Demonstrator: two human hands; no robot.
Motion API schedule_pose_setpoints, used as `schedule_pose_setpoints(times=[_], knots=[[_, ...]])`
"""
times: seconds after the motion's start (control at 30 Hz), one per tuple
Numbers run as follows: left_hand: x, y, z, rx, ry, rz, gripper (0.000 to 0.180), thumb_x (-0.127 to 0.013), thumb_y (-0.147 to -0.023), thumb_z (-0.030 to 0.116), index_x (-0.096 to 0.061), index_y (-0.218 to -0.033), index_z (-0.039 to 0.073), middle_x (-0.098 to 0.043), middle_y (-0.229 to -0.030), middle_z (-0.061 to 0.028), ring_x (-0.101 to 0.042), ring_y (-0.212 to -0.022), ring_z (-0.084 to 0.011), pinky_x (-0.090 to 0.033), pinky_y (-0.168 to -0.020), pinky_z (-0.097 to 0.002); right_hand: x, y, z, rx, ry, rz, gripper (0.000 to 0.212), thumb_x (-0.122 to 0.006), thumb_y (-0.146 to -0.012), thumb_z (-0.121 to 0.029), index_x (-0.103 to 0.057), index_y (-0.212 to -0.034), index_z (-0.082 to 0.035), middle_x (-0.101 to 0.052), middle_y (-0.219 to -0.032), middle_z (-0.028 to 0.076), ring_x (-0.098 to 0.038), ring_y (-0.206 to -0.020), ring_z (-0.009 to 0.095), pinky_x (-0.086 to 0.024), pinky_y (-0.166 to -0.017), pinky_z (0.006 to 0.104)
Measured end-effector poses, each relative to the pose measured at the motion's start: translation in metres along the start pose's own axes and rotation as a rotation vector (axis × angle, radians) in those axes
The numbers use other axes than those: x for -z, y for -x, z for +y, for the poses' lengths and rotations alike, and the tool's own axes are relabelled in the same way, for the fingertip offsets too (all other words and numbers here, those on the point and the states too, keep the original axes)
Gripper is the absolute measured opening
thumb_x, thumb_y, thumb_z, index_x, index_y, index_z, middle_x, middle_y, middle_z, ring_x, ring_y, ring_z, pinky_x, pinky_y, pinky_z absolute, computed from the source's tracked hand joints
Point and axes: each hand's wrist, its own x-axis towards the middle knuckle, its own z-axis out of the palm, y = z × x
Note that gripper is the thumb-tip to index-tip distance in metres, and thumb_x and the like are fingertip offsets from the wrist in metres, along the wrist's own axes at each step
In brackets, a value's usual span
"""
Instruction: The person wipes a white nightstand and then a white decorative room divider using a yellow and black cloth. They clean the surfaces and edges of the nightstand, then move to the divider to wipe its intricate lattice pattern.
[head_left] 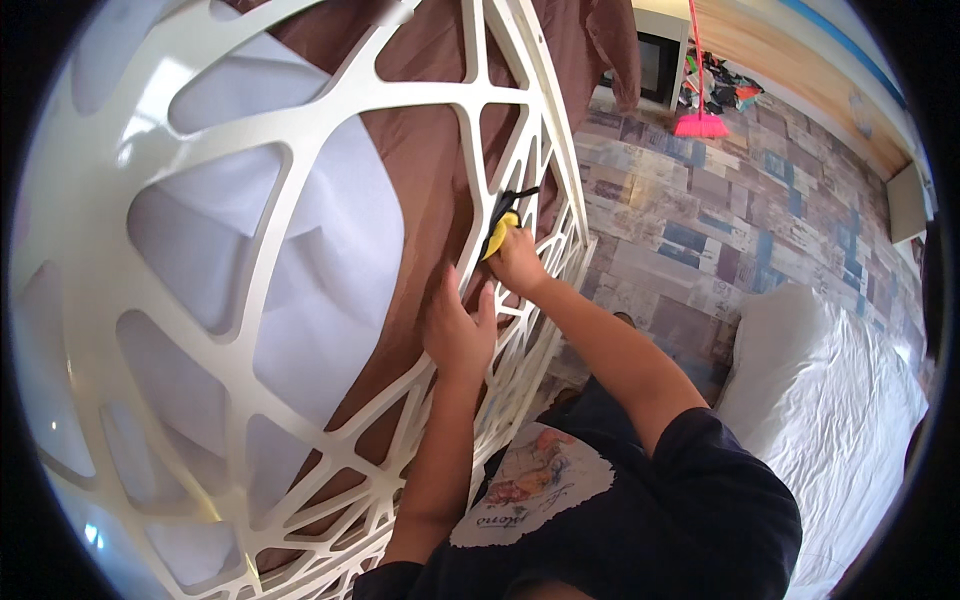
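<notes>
A white openwork lattice panel (375, 97) with curved, web-like struts fills the left and middle of the view. My right hand (518, 264) is closed round a yellow and black cloth (503, 232), pressed against a strut on the panel's right side. A dark strip of it sticks out above the fingers. My left hand (462, 330) is just below and to the left, at the same part of the lattice, with thumb and fingers apart and nothing visible in it. Some of its fingers are hidden from view.
Brown fabric (425, 200) and white fabric (330, 250) lie behind the lattice. A white-covered bed (825, 400) stands at the right. On the patchwork-patterned floor (660, 200) are a pink broom (701, 125) and a multicoloured pile (735, 85) near a pale cabinet (660, 28).
</notes>
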Motion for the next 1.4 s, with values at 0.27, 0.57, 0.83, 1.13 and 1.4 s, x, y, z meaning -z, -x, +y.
schedule_pose_setpoints(times=[0.27, 0.57, 0.83, 1.13, 1.4], knots=[[-0.026, -0.071, 0.034, 0.039, 0.024, -0.038, 0.056, -0.057, -0.094, 0.046, -0.057, -0.125, -0.001, -0.064, -0.118, -0.0249, -0.059, -0.111, -0.0422, -0.047, -0.093, -0.046, 0.064, -0.015, 0.019, 0.317, 0.036, -0.144, 0.022, -0.066, -0.075, -0.013, -0.063, -0.097, -0.009, -0.062, -0.111, 0.011, -0.054, -0.11, 0.032, -0.04, -0.101, 0.0424], [-0.043, -0.074, 0.057, 0.163, -0.156, 0.003, 0.049, -0.062, -0.09, 0.043, -0.06, -0.117, 0.003, -0.067, -0.11, -0.0212, -0.064, -0.101, -0.0408, -0.05, -0.083, -0.049, 0.054, -0.042, 0.044, 0.094, 0.298, -0.263, 0.021, -0.046, -0.102, -0.023, -0.06, -0.115, -0.014, -0.065, -0.118, 0.0, -0.052, -0.121, 0.02, -0.026, -0.119, 0.0419], [-0.048, -0.071, 0.048, 0.052, -0.213, 0.095, 0.039, -0.062, -0.09, 0.038, -0.061, -0.111, 0.005, -0.069, -0.097, -0.0189, -0.066, -0.087, -0.0396, -0.051, -0.071, -0.049, 0.083, -0.011, 0.014, 0.228, -0.187, -0.054, 0.043, -0.067, -0.075, -0.002, -0.058, -0.117, -0.005, -0.058, -0.119, 0.017, -0.05, -0.119, 0.039, -0.032, -0.11, 0.0515], [-0.059, -0.077, 0.043, 0.018, -0.237, 0.166, 0.027, -0.056, -0.09, 0.029, -0.062, -0.102, 0.006, -0.068, -0.088, -0.0196, -0.065, -0.079, -0.0407, -0.049, -0.067, -0.0505, 0.082, -0.053, -0.01, 0.162, -0.272, 0.132, 0.049, -0.062, -0.073, 0.007, -0.056, -0.12, -0.002, -0.055, -0.128, 0.015, -0.048, -0.123, 0.039, -0.037, -0.106, 0.0476], [-0.056, -0.074, 0.046, 0.049, -0.221, 0.13, 0.028, -0.052, -0.095, 0.032, -0.061, -0.101, 0.005, -0.067, -0.086, -0.0199, -0.064, -0.081, -0.0415, -0.048, -0.069, -0.0509, 0.093, -0.11, 0.026, 0.266, 0.085, 0.077, 0.036, -0.063, -0.081, -0.015, -0.061, -0.115, -0.005, -0.057, -0.125, 0.013, -0.044, -0.131, 0.037, -0.029, -0.113, 0.055]])
